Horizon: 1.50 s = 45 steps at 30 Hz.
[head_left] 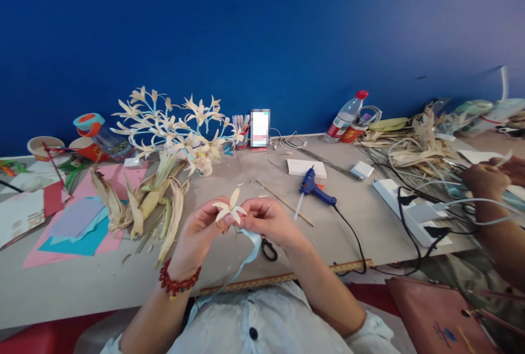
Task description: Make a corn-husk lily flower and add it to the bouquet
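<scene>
A small cream husk flower (231, 207) is held between both my hands above the table. My left hand (199, 229), with a red bead bracelet at the wrist, pinches the flower from the left. Closed fingers of my right hand (266, 219) grip its base from the right. A pale blue ribbon (248, 251) hangs down from the flower's base toward my lap. Black scissors (268, 249) lie on the table just below my right hand.
A bunch of finished husk flowers (176, 127) and dried corn husks (143, 203) lie at left on pink and blue paper (77, 228). A blue glue gun (314, 188) with its black cord, a wooden stick (285, 202), a water bottle (345, 116) and a power strip (410, 212) lie to the right. Another person's hands (490, 179) work at far right.
</scene>
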### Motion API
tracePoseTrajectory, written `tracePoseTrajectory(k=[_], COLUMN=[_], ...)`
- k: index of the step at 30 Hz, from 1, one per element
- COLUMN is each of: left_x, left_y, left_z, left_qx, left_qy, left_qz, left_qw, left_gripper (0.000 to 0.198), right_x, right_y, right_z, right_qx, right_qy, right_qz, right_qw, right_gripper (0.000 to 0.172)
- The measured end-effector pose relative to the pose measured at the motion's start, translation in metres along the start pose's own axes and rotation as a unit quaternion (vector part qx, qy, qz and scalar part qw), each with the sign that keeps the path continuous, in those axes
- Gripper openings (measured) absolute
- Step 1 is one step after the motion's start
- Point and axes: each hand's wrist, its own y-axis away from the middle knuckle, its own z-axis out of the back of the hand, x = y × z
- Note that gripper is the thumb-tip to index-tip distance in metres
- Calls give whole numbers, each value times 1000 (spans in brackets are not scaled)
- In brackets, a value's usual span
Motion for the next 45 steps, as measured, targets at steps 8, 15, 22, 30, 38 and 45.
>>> tracePoseTrajectory(k=[8,15,22,30,38,45], left_x=[-2,7,8,9,8,10], left_y=[-3,0,0,2,1,1], left_z=[-7,-11,-11,-6,-5,-7], left_qx=[16,-32,-65,-43,-33,-23], left_qy=[22,72,56,-4,-10,49], left_qz=[-2,20,19,13,11,23], left_qw=[1000,997,996,999,999,998], left_gripper=[15,12,16,13,13,14], right_x=[-8,-10,-7,-4,-13,-16], right_y=[-2,1,5,2,-3,-4], right_z=[-1,-2,-1,6,5,-4], right_qx=[-16,-43,-52,-11,-5,-13], right_qy=[-42,-2,59,-5,-45,-90], right_qz=[-8,53,59,-2,1,7], right_qw=[999,998,995,1000,999,996], right_gripper=[31,30,28,28,30,31])
